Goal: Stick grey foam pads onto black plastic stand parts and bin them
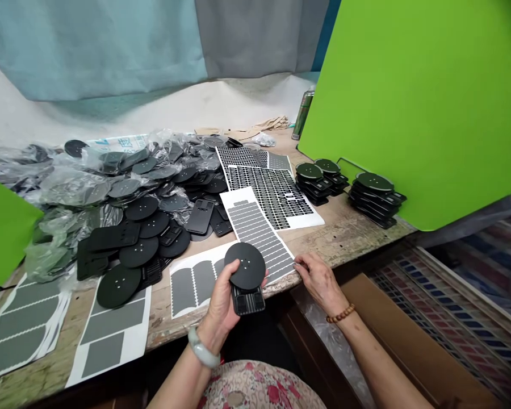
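My left hand [225,301] is closed round a black plastic part [249,301] with a round disc on top, its thumb on the disc's edge. The disc has several small holes near its centre. My right hand [319,282], with fingers pinched, is at the lower right corner of a white sheet of grey strips [262,238]. Whether a strip is between those fingertips is too small to tell. A sheet of larger grey shapes [193,282] lies behind and left of the held part.
Many black disc parts [138,253], some in clear plastic bags [74,182], are heaped at the left. Stacked parts [375,199] stand at the right by a green board [417,102]. Printed label sheets [276,193] lie mid-table. A spray can [303,113] stands behind. A cardboard box [409,341] is below right.
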Demonstrator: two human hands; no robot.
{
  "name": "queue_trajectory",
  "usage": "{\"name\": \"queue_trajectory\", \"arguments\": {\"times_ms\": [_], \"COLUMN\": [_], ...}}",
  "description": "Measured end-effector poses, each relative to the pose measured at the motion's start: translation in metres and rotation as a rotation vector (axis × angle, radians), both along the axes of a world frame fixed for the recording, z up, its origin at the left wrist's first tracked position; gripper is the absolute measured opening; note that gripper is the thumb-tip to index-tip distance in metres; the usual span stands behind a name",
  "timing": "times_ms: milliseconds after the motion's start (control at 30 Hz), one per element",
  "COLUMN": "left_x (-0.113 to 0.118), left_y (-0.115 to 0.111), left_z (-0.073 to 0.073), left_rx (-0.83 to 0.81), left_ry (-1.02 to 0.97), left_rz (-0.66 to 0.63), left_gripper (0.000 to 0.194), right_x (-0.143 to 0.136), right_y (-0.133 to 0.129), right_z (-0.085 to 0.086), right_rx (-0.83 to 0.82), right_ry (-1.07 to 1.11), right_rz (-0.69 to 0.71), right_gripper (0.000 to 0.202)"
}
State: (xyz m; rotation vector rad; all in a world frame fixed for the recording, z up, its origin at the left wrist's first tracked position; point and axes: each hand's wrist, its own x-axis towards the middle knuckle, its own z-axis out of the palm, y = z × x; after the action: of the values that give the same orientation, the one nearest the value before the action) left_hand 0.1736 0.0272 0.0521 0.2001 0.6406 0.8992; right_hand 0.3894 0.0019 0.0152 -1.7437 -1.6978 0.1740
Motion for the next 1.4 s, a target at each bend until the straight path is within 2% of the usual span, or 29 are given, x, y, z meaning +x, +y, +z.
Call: {"name": "queue_trajectory", "arguments": {"times_ms": [167, 267, 600, 867, 1067, 1167, 1267, 1400], "left_x": [0.012, 0.015, 0.018, 0.021, 0.024, 0.024, 0.023, 0.018], "left_y": [0.004, 0.004, 0.004, 0.003, 0.002, 0.001, 0.002, 0.003], "left_z": [-0.018, -0.023, -0.019, -0.023, -0.027, -0.030, -0.032, -0.027], "left_rx": [-0.050, -0.043, -0.074, -0.052, -0.003, 0.005, -0.005, -0.025], "left_ry": [0.059, 0.076, 0.097, 0.130, 0.177, 0.192, 0.192, 0.157], "left_rz": [0.073, 0.114, 0.118, 0.150, 0.208, 0.214, 0.204, 0.166], "left_gripper": [0.028, 0.028, 0.028, 0.031, 0.031, 0.032, 0.033, 0.035], "right_x": [0.000, -0.001, 0.004, 0.005, -0.006, -0.007, -0.002, -0.001], "right_y": [0.000, 0.001, 0.007, 0.006, -0.007, -0.014, -0.019, -0.027], "right_z": [0.003, 0.003, 0.004, 0.004, -0.001, -0.008, -0.014, -0.003], "right_rx": [-0.043, -0.041, -0.082, -0.086, 0.048, 0.122, 0.170, 0.120], "right_ry": [0.003, 0.004, 0.004, -0.020, -0.061, 0.053, 0.274, 0.658], "right_rz": [-0.006, -0.017, 0.021, 0.054, 0.047, 0.073, -0.009, -0.131], "right_gripper": [0.014, 0.014, 0.010, 0.011, 0.016, 0.014, 0.009, 0.015]}}
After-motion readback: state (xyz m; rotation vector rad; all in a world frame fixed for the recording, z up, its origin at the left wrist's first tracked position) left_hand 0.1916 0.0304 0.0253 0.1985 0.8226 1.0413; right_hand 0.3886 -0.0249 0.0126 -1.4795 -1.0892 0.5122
